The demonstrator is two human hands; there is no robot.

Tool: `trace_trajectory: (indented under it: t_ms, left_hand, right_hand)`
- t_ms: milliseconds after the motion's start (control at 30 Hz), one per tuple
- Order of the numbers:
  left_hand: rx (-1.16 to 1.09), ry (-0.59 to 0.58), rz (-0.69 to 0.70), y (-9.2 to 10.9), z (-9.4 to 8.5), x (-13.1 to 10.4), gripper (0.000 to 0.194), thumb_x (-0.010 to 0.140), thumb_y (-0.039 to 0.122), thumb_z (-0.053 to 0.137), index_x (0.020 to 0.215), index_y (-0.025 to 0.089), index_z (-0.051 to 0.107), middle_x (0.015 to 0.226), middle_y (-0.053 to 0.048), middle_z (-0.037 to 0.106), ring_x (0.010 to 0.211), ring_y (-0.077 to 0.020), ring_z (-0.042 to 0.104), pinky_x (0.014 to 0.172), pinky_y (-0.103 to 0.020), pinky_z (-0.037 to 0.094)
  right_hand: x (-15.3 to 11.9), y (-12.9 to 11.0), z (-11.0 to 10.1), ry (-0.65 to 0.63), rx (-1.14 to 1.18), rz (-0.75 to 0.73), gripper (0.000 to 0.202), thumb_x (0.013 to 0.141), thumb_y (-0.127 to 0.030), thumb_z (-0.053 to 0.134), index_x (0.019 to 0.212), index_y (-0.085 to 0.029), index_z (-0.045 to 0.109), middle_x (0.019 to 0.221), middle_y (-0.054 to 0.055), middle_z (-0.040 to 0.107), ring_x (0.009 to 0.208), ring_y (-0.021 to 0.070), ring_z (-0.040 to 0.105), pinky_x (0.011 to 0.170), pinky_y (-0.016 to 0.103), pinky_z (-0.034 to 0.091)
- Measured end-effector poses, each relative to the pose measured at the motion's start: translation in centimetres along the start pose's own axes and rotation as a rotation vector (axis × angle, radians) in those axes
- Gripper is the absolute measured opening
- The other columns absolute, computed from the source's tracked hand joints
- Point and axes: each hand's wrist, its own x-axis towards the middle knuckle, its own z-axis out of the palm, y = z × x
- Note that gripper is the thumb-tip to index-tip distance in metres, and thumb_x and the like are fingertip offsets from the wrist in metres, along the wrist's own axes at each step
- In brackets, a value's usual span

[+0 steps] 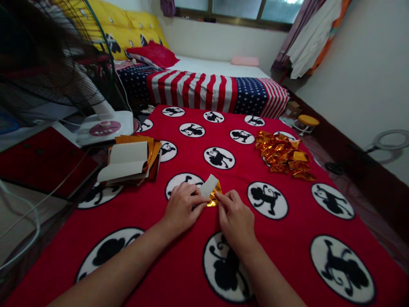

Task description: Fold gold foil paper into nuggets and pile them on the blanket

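Observation:
A sheet of gold foil paper (pixel 211 185), pale on its back and shiny gold on its face, is partly folded between my two hands over the red cloth. My left hand (pixel 183 204) pinches its left lower edge between thumb and fingers. On the other side, my right hand (pixel 235 215) grips the gold part at the right with thumb and forefinger. To the right lies a heap of folded gold foil pieces (pixel 284 154). At the left rests a stack of flat foil paper sheets (pixel 128 160), the top ones pale side up.
The red cloth (pixel 204 143) with monkey prints covers the surface before me. A white fan base (pixel 105 126) stands at the far left, beside a dark red board (pixel 44 157). Beyond are a bed with a striped cover (pixel 191 89) and a yellow stool (pixel 307 121).

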Motion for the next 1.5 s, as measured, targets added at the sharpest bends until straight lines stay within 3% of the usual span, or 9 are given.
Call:
trace_trajectory:
  t_ms: [200, 333, 500, 667, 833, 1100, 1300, 1500]
  left_hand:
    - [0.016, -0.161, 0.170, -1.6, -1.0, 1.0, 0.040, 0.084, 0.007, 0.056, 0.105, 0.037, 0.072, 0.094, -0.003, 0.057, 0.092, -0.0180, 0.052, 0.080, -0.034, 0.041]
    - [0.142, -0.261, 0.353, -2.1, -2.5, 2.1, 0.038, 0.084, 0.013, 0.060, 0.110, 0.041, 0.069, 0.109, -0.005, 0.057, 0.103, -0.0220, 0.052, 0.087, -0.039, 0.042]
    - [0.334, -0.283, 0.550, -1.9, -3.6, 3.0, 0.038, 0.087, 0.016, 0.059, 0.116, 0.039, 0.064, 0.131, -0.003, 0.055, 0.126, -0.0288, 0.042, 0.101, -0.048, 0.034]
    - [0.355, -0.367, 0.710, -2.3, -3.7, 3.8, 0.036, 0.091, 0.019, 0.054, 0.123, 0.034, 0.059, 0.136, 0.000, 0.057, 0.126, -0.0244, 0.046, 0.105, -0.044, 0.031]
    - [0.283, -0.411, 0.726, -2.3, -3.7, 4.2, 0.041, 0.088, 0.014, 0.054, 0.126, 0.028, 0.058, 0.133, -0.004, 0.059, 0.116, -0.0219, 0.052, 0.096, -0.035, 0.041]
    - [0.260, -0.292, 0.668, -1.9, -2.2, 4.1, 0.020, 0.090, 0.020, 0.057, 0.105, 0.023, 0.069, 0.110, -0.006, 0.068, 0.091, -0.0180, 0.057, 0.081, -0.032, 0.046]
    - [0.136, -0.062, 0.536, -1.9, -0.6, 3.1, 0.014, 0.090, 0.025, 0.058, 0.091, 0.022, 0.071, 0.117, -0.008, 0.064, 0.104, -0.0203, 0.059, 0.086, -0.035, 0.046]
    - [0.083, -0.114, 0.494, -2.2, -0.5, 2.7, 0.015, 0.091, 0.025, 0.055, 0.093, 0.021, 0.069, 0.114, -0.008, 0.067, 0.103, -0.0192, 0.062, 0.087, -0.036, 0.047]
  right_hand:
    - [0.6, 0.0, 0.0, 0.079, 0.057, -0.014, 0.027, 0.088, -0.013, 0.051, 0.104, -0.024, 0.070, 0.105, 0.007, 0.056, 0.095, 0.0195, 0.055, 0.071, 0.027, 0.044]
    - [0.8, 0.4, 0.1, 0.078, 0.083, -0.041, 0.028, 0.087, -0.012, 0.052, 0.104, -0.024, 0.071, 0.105, 0.007, 0.057, 0.096, 0.0206, 0.054, 0.076, 0.029, 0.045]
    - [1.3, 0.9, 0.2, 0.079, 0.139, -0.098, 0.030, 0.085, -0.008, 0.052, 0.104, -0.022, 0.070, 0.107, 0.006, 0.060, 0.098, 0.0209, 0.053, 0.085, 0.031, 0.045]
    - [2.1, 1.5, 0.1, 0.053, 0.174, -0.171, 0.029, 0.086, -0.006, 0.051, 0.100, -0.021, 0.071, 0.104, 0.006, 0.063, 0.096, 0.0207, 0.053, 0.085, 0.033, 0.044]
    - [2.8, 2.0, 0.1, 0.055, 0.211, -0.222, 0.028, 0.086, -0.005, 0.052, 0.094, -0.021, 0.073, 0.100, 0.005, 0.065, 0.092, 0.0200, 0.054, 0.083, 0.032, 0.044]
    - [3.7, 1.8, 0.5, 0.033, 0.214, -0.244, 0.025, 0.087, -0.007, 0.053, 0.092, -0.022, 0.073, 0.103, 0.004, 0.067, 0.095, 0.0191, 0.054, 0.080, 0.032, 0.041]
    - [3.3, 1.8, 0.0, 0.016, 0.171, -0.252, 0.025, 0.088, -0.011, 0.053, 0.097, -0.023, 0.072, 0.109, 0.004, 0.068, 0.099, 0.0202, 0.055, 0.080, 0.032, 0.038]
    - [4.1, 2.2, -0.4, -0.013, 0.224, -0.251, 0.021, 0.087, -0.012, 0.054, 0.093, -0.022, 0.071, 0.101, 0.004, 0.070, 0.094, 0.0181, 0.059, 0.083, 0.030, 0.039]
